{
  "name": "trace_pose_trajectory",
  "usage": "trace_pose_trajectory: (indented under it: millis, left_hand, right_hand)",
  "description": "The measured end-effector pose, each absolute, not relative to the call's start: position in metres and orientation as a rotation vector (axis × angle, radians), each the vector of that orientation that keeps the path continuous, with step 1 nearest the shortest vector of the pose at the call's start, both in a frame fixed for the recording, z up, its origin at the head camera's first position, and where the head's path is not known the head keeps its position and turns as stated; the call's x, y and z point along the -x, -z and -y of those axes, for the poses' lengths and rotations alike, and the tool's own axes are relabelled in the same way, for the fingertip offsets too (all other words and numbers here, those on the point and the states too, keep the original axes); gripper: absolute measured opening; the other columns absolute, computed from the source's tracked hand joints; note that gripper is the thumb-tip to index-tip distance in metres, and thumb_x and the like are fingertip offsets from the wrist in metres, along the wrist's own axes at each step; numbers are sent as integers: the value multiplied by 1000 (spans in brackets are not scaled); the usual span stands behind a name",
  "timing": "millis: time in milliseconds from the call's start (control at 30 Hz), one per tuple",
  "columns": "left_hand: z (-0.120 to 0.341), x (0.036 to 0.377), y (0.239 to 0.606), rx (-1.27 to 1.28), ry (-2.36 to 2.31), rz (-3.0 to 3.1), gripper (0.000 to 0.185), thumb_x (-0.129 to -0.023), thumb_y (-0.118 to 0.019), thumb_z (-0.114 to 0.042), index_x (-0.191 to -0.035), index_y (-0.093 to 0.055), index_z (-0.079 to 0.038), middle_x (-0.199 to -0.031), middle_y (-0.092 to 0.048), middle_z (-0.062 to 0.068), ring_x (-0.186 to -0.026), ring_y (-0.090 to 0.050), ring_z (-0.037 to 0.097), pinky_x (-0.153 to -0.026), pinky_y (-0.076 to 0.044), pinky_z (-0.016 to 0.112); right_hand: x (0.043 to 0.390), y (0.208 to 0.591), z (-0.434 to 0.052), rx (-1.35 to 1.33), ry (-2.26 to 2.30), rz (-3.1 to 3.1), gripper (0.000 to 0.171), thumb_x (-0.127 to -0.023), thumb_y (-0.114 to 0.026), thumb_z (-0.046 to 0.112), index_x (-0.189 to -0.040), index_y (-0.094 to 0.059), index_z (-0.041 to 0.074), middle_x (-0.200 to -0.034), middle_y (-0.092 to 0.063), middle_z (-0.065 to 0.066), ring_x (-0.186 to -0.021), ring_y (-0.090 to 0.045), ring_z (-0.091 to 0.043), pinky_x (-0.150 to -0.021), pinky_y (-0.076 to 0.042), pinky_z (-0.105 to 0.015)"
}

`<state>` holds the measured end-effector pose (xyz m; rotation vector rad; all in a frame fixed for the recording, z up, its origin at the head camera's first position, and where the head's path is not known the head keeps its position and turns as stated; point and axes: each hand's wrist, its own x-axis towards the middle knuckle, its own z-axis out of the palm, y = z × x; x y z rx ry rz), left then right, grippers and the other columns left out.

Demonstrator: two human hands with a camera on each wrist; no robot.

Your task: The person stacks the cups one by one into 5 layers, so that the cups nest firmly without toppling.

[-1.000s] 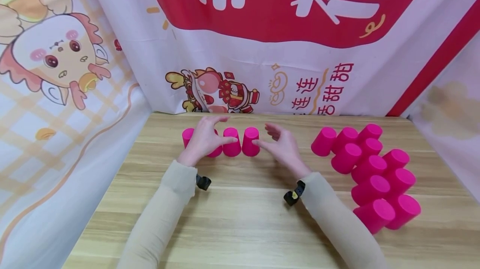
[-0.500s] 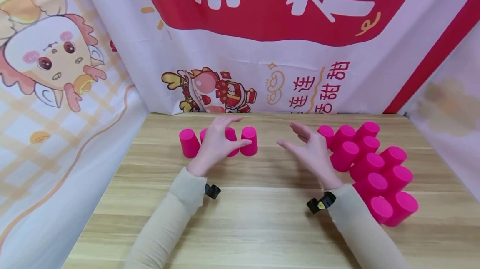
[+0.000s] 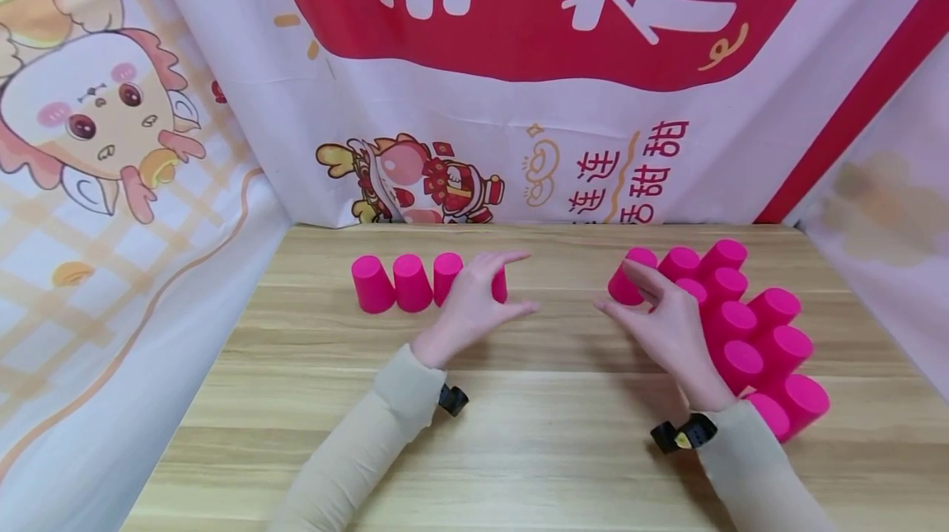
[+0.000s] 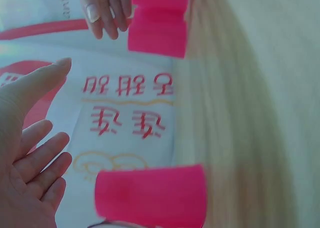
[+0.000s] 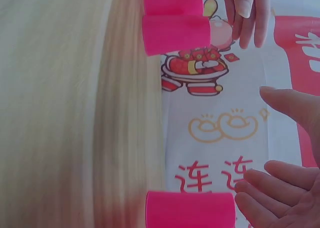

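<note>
Upside-down pink cups [image 3: 373,285] stand in a short row at the back left of the table. My left hand [image 3: 478,297] hovers over the row's right end, partly covering the last cup [image 3: 500,285]. Its thumb and fingers are spread and hold nothing; the left wrist view shows that cup [image 4: 150,198] below the fingers [image 4: 45,158]. On the right, my right hand [image 3: 670,326] is at the front-left cup [image 3: 626,283] of a larger group, thumb and fingers apart around its near side. In the right wrist view this cup [image 5: 190,210] lies beside the fingertips.
Several more upside-down pink cups [image 3: 789,351] stand close together along the right side of the wooden table [image 3: 549,441], partly behind my right forearm. A printed cloth [image 3: 415,95] hangs at the table's back edge.
My right hand has moved right, from the row's right end to the group of cups. My left hand has slid right along the row, uncovering its left cups. The cups stay in place.
</note>
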<state>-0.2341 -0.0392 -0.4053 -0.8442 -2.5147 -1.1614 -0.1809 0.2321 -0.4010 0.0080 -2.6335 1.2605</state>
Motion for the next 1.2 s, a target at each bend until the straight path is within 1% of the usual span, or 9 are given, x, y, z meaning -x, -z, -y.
trace_pose_trajectory:
  millis: [133,333,467,600,733,867,933,1033,1200]
  left_hand:
    - [27,230,415,914,1155,2530,72,-70,-81,-41,-132,-52,-18,-130,-52,-5,-119,-44,9,-99,-37,32]
    - [11,227,429,958,1187,2578,74,-71,-76,-50,-133,-51,-19,-131,-50,-9,-121,-42,7,-101,-34,30]
    - [1,229,436,952,1272,2585,74,-71,-78,-49,-134,-51,-20,-132,-49,-12,-122,-42,7,-101,-34,31]
    - [-9,232,440,934,1331,2576,73,-70,-81,-43,-133,-52,-19,-131,-50,-11,-121,-42,6,-101,-34,31]
    - [-20,237,439,920,1388,2587,73,-70,-80,-45,-133,-51,-21,-131,-50,-13,-120,-42,4,-101,-35,30]
    - [-32,243,434,914,1433,2588,73,-71,-79,-46,-134,-50,-24,-131,-50,-14,-119,-43,2,-99,-36,30]
    - [-40,247,431,907,1457,2584,72,-71,-79,-46,-133,-50,-25,-130,-51,-14,-118,-44,2,-98,-38,30]
    - [-51,253,426,886,1481,2584,72,-70,-79,-48,-133,-51,-26,-128,-52,-15,-116,-45,2,-98,-37,30]
    - [-71,263,414,852,1542,2579,71,-70,-79,-47,-132,-51,-29,-127,-53,-15,-115,-46,2,-98,-38,30]
  right_hand:
    - [174,402,-242,11,-1243,2639,83,-71,-74,56,-140,-44,22,-134,-50,-4,-119,-48,-26,-87,-48,-46]
    - [165,402,-258,72,-1180,2625,82,-72,-74,54,-141,-43,21,-135,-49,-7,-119,-47,-30,-84,-48,-50]
    - [162,401,-268,142,-1151,2603,83,-72,-73,55,-142,-41,23,-137,-47,-6,-120,-46,-32,-83,-48,-51]
    - [162,398,-275,201,-1128,2561,79,-74,-72,55,-141,-43,26,-134,-50,-3,-116,-49,-29,-85,-48,-50]
    - [163,393,-283,259,-1098,2559,80,-73,-72,55,-142,-42,25,-132,-50,-7,-115,-48,-31,-83,-48,-52]
    - [166,391,-290,277,-1088,2628,86,-75,-71,55,-146,-35,21,-136,-44,-15,-119,-41,-39,-82,-46,-58]
    - [168,393,-291,268,-1081,2670,88,-76,-70,55,-147,-32,19,-137,-43,-18,-120,-39,-42,-83,-45,-58]
    - [170,396,-293,251,-1059,2705,88,-77,-70,54,-147,-32,17,-137,-43,-20,-120,-40,-42,-84,-45,-58]
    - [174,399,-292,219,-1004,2707,83,-79,-71,47,-145,-35,13,-135,-44,-22,-118,-42,-43,-84,-45,-58]
